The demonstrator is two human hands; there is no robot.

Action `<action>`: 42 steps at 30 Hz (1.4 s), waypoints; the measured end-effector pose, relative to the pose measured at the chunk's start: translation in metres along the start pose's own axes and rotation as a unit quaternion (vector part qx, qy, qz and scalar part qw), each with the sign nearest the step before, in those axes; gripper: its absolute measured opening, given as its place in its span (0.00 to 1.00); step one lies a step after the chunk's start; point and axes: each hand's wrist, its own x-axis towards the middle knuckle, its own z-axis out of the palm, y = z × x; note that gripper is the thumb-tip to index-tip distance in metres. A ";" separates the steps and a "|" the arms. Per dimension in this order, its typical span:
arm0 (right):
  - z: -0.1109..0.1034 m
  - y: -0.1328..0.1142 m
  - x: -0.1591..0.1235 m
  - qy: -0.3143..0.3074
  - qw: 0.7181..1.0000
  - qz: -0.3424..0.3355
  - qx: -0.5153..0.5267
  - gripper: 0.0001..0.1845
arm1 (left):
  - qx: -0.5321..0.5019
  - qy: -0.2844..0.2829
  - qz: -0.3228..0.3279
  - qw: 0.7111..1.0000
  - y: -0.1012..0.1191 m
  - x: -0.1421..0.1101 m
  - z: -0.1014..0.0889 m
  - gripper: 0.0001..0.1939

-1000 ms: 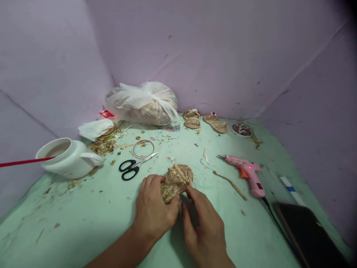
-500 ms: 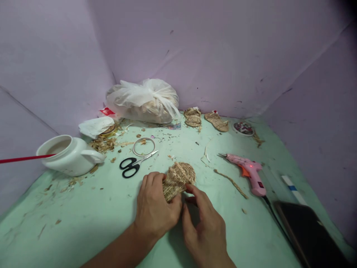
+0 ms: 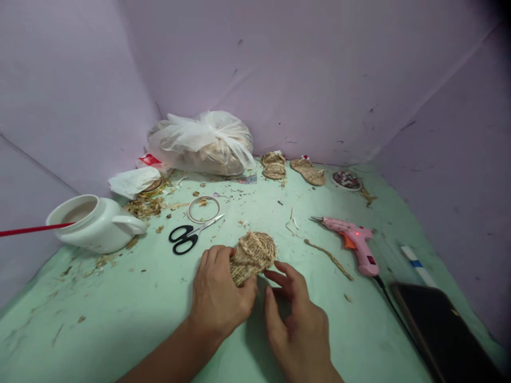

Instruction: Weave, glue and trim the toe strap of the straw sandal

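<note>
A small woven straw slipper [image 3: 255, 255] with a braided band across it is held just above the green cloth. My left hand [image 3: 221, 292] grips it from the left, thumb along the near edge. At its right side is my right hand [image 3: 297, 314], fingers curved and parted with nothing between them; whether a fingertip touches the sole I cannot tell. Black-handled scissors [image 3: 194, 234] lie left of the slipper, beside a roll of tape [image 3: 203, 209]. To the right are a piece of twisted straw cord [image 3: 329, 259] and a pink glue gun [image 3: 353, 236] with its red light on.
A white pitcher [image 3: 101, 226] with a red stick stands at left. Behind are a tied plastic bag [image 3: 203, 146], finished-looking straw slippers [image 3: 307, 171] and a dish of small pieces [image 3: 346, 181]. A dark phone-like slab [image 3: 443, 330] lies at right, by the gun's cord. Straw scraps litter the cloth.
My right hand has drawn slightly right and away from the slipper's edge, its fingers opening. My left hand keeps its hold. The whole view has shifted a little.
</note>
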 end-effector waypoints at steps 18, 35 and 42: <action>-0.010 -0.009 0.029 0.060 0.996 0.006 -0.059 0.24 | 0.074 0.002 0.065 0.995 0.006 -0.008 0.001 0.15; -0.009 -0.012 0.031 0.024 0.990 0.116 0.071 0.16 | 0.052 0.032 0.110 0.992 0.010 -0.012 -0.001 0.15; -0.015 0.008 0.033 0.075 0.969 0.153 0.178 0.17 | 0.024 0.013 0.082 0.996 0.001 -0.004 -0.002 0.14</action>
